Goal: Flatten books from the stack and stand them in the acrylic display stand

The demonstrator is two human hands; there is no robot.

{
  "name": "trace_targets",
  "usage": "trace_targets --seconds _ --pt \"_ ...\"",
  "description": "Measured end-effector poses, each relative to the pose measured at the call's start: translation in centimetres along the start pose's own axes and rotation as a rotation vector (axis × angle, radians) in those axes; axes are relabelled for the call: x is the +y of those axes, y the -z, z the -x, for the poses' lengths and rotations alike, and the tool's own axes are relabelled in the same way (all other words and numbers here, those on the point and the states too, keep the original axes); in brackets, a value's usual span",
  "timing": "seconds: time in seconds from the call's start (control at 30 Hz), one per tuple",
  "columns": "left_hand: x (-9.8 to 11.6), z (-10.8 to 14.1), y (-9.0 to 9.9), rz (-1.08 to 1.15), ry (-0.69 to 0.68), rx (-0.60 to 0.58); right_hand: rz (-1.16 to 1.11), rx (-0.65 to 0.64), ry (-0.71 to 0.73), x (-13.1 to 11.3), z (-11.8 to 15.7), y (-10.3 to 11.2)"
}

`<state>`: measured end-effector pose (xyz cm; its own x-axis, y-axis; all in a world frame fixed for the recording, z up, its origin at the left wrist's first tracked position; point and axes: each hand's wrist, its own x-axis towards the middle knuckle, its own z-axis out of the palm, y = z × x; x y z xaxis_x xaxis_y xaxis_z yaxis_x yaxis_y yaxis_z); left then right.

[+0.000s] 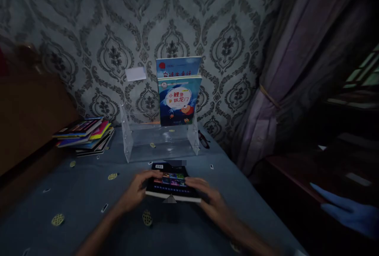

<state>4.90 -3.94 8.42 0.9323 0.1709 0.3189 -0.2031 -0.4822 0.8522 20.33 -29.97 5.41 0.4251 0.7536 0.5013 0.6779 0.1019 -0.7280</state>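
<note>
**Holding a dark book [171, 181] before a clear rack [160, 139]**

Gripping it by both side edges with left hand [143, 181] and right hand [205, 191], over a blue tablecloth [89, 192]. Black, with barcode, rows of small bright pictures and pale near edge. Blocked just beyond by the rack, with glasses [203, 140] beside it and two picture books [179, 102] leaning in its right part; to the left, a pile of books [84, 135]. Backed by patterned wall [231, 42]. Cannot see the thumbs clearly, nor tell whether touching the tablecloth. Cannot identify a blue shape [352, 214] cut off at far right.
</note>
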Motion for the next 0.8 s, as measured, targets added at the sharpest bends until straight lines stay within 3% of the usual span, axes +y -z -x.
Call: trace_targets --seconds 0.1,0.17,0.27,0.37,0.5,0.8 --pt "0.5 -1.7 0.2 0.071 -0.001 0.045 -0.078 0.166 -0.113 -0.2 -2.7 -0.4" --pt "0.0 -2.8 0.0 0.068 0.002 0.151 -0.085 0.271 -0.145 0.6 -4.4 -1.4" --pt "-2.1 -4.0 -0.9 0.032 0.040 0.355 -0.057 0.396 -0.128 2.7 -6.5 -3.6" --pt "-4.7 -4.7 -1.9 -0.024 0.059 0.483 -0.009 0.478 -0.096 4.6 -7.9 -5.4" --pt "-6.1 -5.4 -2.7 -0.051 0.048 0.516 0.019 0.480 -0.065 4.8 -8.8 -6.3" --pt "-4.8 -6.1 -2.2 -0.015 0.107 0.525 0.182 0.423 -0.062 3.3 -9.6 -6.0"
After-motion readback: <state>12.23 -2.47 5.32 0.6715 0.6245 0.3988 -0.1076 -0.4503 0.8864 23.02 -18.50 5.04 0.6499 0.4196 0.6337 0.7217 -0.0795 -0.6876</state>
